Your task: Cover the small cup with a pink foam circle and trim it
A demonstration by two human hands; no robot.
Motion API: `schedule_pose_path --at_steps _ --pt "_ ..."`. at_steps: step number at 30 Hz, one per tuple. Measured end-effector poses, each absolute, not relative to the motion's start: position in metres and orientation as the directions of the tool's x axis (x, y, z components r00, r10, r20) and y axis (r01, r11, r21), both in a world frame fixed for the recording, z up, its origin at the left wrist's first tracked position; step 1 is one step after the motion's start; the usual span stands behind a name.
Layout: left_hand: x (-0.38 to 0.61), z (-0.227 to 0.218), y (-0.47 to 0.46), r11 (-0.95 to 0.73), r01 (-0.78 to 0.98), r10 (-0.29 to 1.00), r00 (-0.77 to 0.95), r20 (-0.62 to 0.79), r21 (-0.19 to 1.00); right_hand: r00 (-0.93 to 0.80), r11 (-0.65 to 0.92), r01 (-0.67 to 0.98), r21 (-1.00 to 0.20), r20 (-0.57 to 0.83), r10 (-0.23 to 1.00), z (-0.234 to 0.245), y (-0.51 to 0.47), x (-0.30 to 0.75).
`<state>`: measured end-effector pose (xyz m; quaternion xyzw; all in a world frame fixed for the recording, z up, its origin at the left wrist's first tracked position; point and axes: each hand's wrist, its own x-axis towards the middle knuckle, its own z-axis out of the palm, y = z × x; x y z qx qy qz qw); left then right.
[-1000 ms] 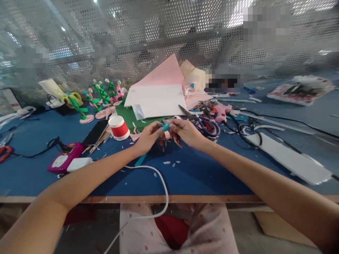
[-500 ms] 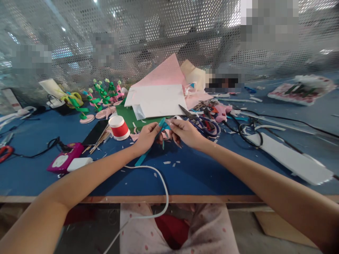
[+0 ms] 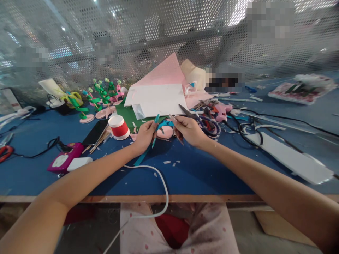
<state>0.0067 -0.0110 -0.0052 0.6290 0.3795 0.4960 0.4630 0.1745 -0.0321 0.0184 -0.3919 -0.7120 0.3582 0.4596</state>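
My left hand (image 3: pixel 145 137) is closed on a blue paper strip (image 3: pixel 142 156), whose long tail hangs down to the left over the table. A folded stretch of the blue strip spans the gap towards my right hand (image 3: pixel 188 131), whose fingers pinch its other end. Below this stretch, between my hands, a round pink disc (image 3: pixel 164 133) shows. Just left of my left hand stands a white paper cup with a red band (image 3: pixel 120 129). Dark-handled scissors (image 3: pixel 202 123) lie behind my right hand.
White sheets (image 3: pixel 161 100) rest on green paper behind my hands. Paper spirals on pink discs (image 3: pixel 102 98) stand back left. A pink glue gun (image 3: pixel 221 111) lies right among scraps. A white cable (image 3: pixel 165 190) loops over the front edge, and a purple box (image 3: pixel 66 157) sits left.
My hands have moved apart, my left hand to the left and my right hand slightly to the right. The blue strip between them and the pink disc below are now more exposed.
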Motion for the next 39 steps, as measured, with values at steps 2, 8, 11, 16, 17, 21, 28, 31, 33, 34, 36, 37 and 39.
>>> schedule_pose_path --at_steps 2,8,11,16,17,21,28,31,33,34,36,37,39 --pt "0.007 -0.006 -0.010 -0.264 -0.007 0.946 0.194 0.260 0.964 -0.281 0.451 0.245 -0.858 0.382 0.880 0.017 -0.032 0.175" --pt "0.009 -0.003 -0.015 -0.234 -0.029 0.950 0.207 0.235 0.972 -0.238 0.409 0.247 -0.879 0.354 0.905 0.017 -0.031 0.175" --pt "0.010 0.000 -0.018 -0.227 -0.065 0.925 0.297 0.236 0.972 -0.228 0.378 0.236 -0.895 0.327 0.917 0.017 -0.029 0.175" --pt "0.012 0.002 -0.018 -0.182 -0.098 0.905 0.373 0.206 0.978 -0.270 0.376 0.228 -0.898 0.313 0.911 0.017 -0.030 0.174" --pt "0.012 0.002 -0.018 -0.184 -0.107 0.907 0.364 0.210 0.977 -0.273 0.386 0.237 -0.892 0.320 0.907 0.017 -0.031 0.174" --pt "0.011 0.003 -0.019 -0.228 -0.095 0.909 0.335 0.247 0.969 -0.283 0.467 0.351 -0.812 0.384 0.879 0.016 -0.031 0.176" --pt "0.012 0.002 -0.020 -0.223 -0.077 0.900 0.367 0.235 0.972 -0.304 0.416 0.271 -0.868 0.333 0.893 0.013 -0.030 0.174" --pt "0.012 0.002 -0.020 -0.201 -0.068 0.886 0.413 0.211 0.977 -0.247 0.405 0.227 -0.886 0.350 0.904 0.015 -0.030 0.173" --pt "0.012 0.004 -0.021 -0.188 -0.057 0.886 0.420 0.194 0.980 -0.209 0.403 0.200 -0.893 0.363 0.908 0.017 -0.031 0.173" --pt "0.012 0.005 -0.021 -0.181 -0.047 0.887 0.424 0.184 0.982 -0.190 0.401 0.186 -0.897 0.367 0.910 0.018 -0.031 0.173" --pt "0.012 0.005 -0.022 -0.177 -0.031 0.887 0.428 0.173 0.984 -0.164 0.390 0.163 -0.907 0.364 0.917 0.020 -0.030 0.174" --pt "0.012 0.005 -0.022 -0.181 -0.030 0.888 0.425 0.176 0.983 -0.161 0.381 0.154 -0.912 0.358 0.920 0.020 -0.030 0.174" --pt "0.012 0.004 -0.021 -0.201 -0.028 0.890 0.413 0.194 0.979 -0.174 0.363 0.144 -0.921 0.338 0.925 0.020 -0.030 0.173"
